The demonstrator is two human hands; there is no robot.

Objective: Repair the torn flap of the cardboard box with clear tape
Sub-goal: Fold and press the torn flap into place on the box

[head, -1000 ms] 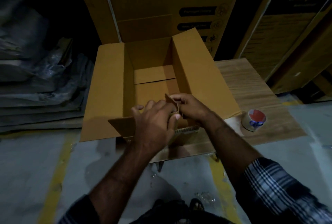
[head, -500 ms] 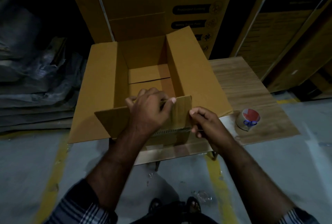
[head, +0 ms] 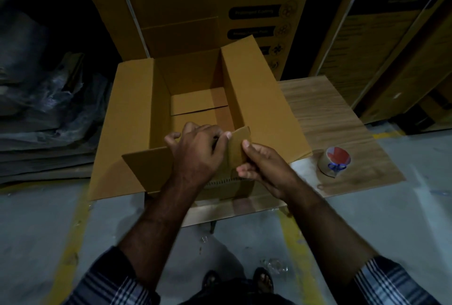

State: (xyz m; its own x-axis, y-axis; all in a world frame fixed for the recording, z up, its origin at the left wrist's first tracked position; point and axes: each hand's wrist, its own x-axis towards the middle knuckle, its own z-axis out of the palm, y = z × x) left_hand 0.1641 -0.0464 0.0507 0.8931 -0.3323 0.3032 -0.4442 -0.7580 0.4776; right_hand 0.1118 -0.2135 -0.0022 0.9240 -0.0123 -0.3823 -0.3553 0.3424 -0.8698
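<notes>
Head view. Dim storeroom with a grey concrete floor (head: 44, 243) marked by yellow painted lines (head: 297, 251).

Wooden table (head: 325, 118): low, wood-grain top, standing on the floor just ahead of the person's feet.

Cardboard box (head: 137, 118): plain brown, open at the top, resting on the left part of the table; left side flap and right side flap folded outward and lying wide, inner bottom flaps visible inside.

Torn flap (head: 146, 170): the near flap of the box, raised toward the camera; its right portion (head: 238, 148) stands apart from the rest at a slightly different angle, with a ragged corrugated edge showing along the base just below the hands.

Left hand (head: 198, 153): fingers curled over the top edge of the near flap, clasping it next to the tear.

Right hand (head: 263, 165): thumb and fingers pinching the right portion of the flap, touching the cardboard just beside the left hand.

Roll of clear tape (head: 334, 161): on the table to the right of the box, apart from both hands, red and white inner label, blue mark on its side.

Large printed cartons (head: 208, 6): stacked upright behind the table, lettered "Home Appliances".

Plastic-wrapped bundles (head: 41, 99): heaped at far left.

Checked sleeves (head: 391, 282): visible at the lower corners.
</notes>
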